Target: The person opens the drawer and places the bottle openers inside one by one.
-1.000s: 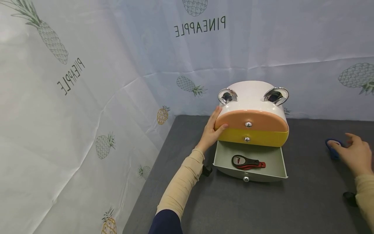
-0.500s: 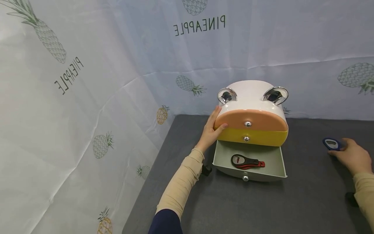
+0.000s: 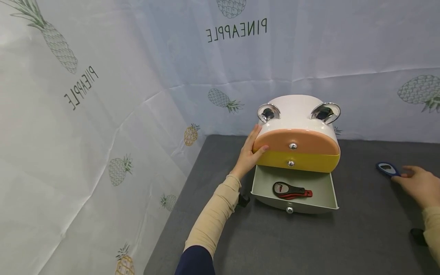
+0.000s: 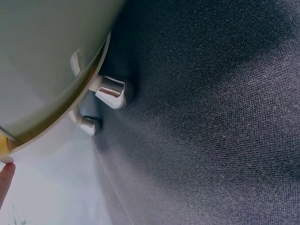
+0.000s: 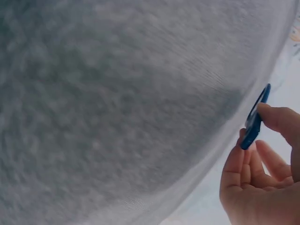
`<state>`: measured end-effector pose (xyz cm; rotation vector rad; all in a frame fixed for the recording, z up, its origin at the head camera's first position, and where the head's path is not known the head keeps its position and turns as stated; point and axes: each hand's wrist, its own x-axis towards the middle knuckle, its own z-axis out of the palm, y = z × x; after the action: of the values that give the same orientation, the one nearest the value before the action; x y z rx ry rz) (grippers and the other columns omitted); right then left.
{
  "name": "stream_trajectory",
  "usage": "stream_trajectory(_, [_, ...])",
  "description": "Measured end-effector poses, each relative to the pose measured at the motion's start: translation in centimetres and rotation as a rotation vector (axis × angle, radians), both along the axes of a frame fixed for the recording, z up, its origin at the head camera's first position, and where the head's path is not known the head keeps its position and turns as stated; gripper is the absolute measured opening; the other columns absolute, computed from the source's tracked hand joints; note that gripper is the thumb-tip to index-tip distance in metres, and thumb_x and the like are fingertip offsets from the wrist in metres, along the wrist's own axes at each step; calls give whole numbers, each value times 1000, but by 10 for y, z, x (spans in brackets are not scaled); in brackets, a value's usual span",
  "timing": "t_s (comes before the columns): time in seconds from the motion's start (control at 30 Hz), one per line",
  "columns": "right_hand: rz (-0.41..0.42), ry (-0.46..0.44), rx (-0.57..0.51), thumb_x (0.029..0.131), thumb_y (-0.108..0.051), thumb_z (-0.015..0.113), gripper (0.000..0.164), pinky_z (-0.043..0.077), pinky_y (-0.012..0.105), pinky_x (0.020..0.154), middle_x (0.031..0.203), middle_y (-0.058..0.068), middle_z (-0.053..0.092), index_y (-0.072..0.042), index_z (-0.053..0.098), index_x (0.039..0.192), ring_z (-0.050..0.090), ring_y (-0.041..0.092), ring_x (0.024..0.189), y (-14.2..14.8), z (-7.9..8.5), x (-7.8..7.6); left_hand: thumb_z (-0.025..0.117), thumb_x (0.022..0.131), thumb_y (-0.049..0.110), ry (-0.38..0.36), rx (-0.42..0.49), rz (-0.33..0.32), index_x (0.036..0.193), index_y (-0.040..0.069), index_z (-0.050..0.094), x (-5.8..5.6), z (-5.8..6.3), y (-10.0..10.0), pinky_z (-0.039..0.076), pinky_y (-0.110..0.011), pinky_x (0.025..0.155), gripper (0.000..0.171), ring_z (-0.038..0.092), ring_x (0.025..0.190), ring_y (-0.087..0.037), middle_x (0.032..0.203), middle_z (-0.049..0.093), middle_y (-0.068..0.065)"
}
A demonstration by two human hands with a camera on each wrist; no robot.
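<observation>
In the head view, a small drawer cabinet point(image 3: 295, 110) with a white top and two shiny ears stands at the back of the table. My left hand point(image 3: 246, 156) rests against its left side, fingers along the white wall and thumb on the front. The green bottom drawer point(image 3: 266, 177) is pulled out. Inside it lie a black bottle opener point(image 3: 289, 189) and a red one point(image 3: 307, 193), partly overlapping. Off to the right, my right hand point(image 3: 421, 186) pinches a blue-rimmed bottle opener point(image 3: 386, 168) between thumb and fingers, raised over the table in the right wrist view.
The orange drawer point(image 3: 275, 139) and yellow drawer point(image 3: 311, 161) above are closed, each with a silver knob. Dark grey cloth covers the table point(image 3: 292, 244). A pineapple-print curtain point(image 3: 165, 49) hangs behind and to the left.
My right hand has taken hold of the blue bottle opener, lifted it and turned it so its head points left. The left hand has stayed on the cabinet.
</observation>
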<state>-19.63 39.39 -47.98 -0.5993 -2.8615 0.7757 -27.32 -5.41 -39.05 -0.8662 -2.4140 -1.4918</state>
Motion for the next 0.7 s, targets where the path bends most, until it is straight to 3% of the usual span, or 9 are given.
stream_trajectory(0.07, [10, 65, -40, 91, -9, 54, 54, 45, 42, 57, 110, 45, 46, 22, 33, 130, 52, 52, 83, 6, -7, -3, 55, 90, 36, -4, 1, 4, 149, 18, 23, -7, -7, 1, 23, -49, 116, 70, 17, 146, -20, 158, 14, -5])
stream_trajectory(0.17, [32, 178, -76, 92, -13, 55, 51, 43, 26, 49, 109, 42, 48, 20, 40, 128, 57, 16, 65, 25, -31, -14, 58, 90, 30, -6, -8, 13, 150, 23, 23, -18, -19, 1, 22, -46, 117, 69, 17, 146, -16, 159, 13, 2])
stream_trajectory(0.27, [50, 254, -94, 93, -22, 56, 53, 34, 12, 45, 111, 36, 50, 14, 44, 130, 32, -18, 65, 46, -57, -27, 57, 89, 38, 0, -11, 19, 149, 29, 22, -24, -28, 1, 23, -45, 117, 70, 17, 145, -13, 158, 12, 8])
stream_trajectory(0.3, [48, 273, -94, 92, -26, 56, 54, 33, 10, 45, 110, 32, 52, 12, 45, 130, 23, -22, 65, 51, -64, -31, 54, 88, 44, 3, -9, 20, 149, 31, 22, -25, -29, 1, 24, -45, 117, 71, 17, 145, -12, 158, 12, 10])
stream_trajectory(0.4, [42, 326, -143, 91, -33, 57, 57, 32, 8, 48, 101, -4, 56, 2, 46, 135, 26, -20, 71, 54, -66, -34, 49, 84, 58, 16, 8, 14, 149, 34, 21, -26, -31, 1, 24, -45, 116, 75, 17, 145, -11, 157, 12, 13])
stream_trajectory(0.47, [25, 361, -181, 91, -33, 57, 49, 34, 9, 49, 92, -25, 46, -13, 50, 135, 31, -18, 73, 42, -51, -28, 47, 82, 61, 21, 23, 6, 148, 36, 22, -27, -31, 1, 24, -46, 116, 76, 17, 145, -10, 157, 12, 14])
stream_trajectory(0.53, [33, 373, -214, 92, -30, 57, 47, 34, 9, 51, 87, -35, 34, -14, 49, 136, 32, -17, 74, 19, -22, -14, 47, 82, 62, 25, 28, 1, 148, 35, 22, -27, -31, 1, 24, -47, 116, 76, 17, 145, -10, 157, 12, 13])
stream_trajectory(0.57, [35, 375, -230, 92, -27, 57, 46, 34, 9, 53, 86, -35, 34, -14, 49, 136, 33, -17, 74, 5, -5, -5, 47, 81, 62, 25, 27, 0, 149, 35, 22, -27, -31, 1, 24, -47, 116, 77, 16, 145, -10, 157, 12, 13])
stream_trajectory(0.7, [58, 427, -278, 92, -18, 57, 33, 29, 2, 63, 85, -37, 35, -36, 53, 120, 33, -19, 75, -48, 57, 25, 48, 82, 60, 19, 20, 6, 149, 34, 22, -27, -31, 1, 24, -47, 116, 76, 16, 145, -10, 158, 12, 10])
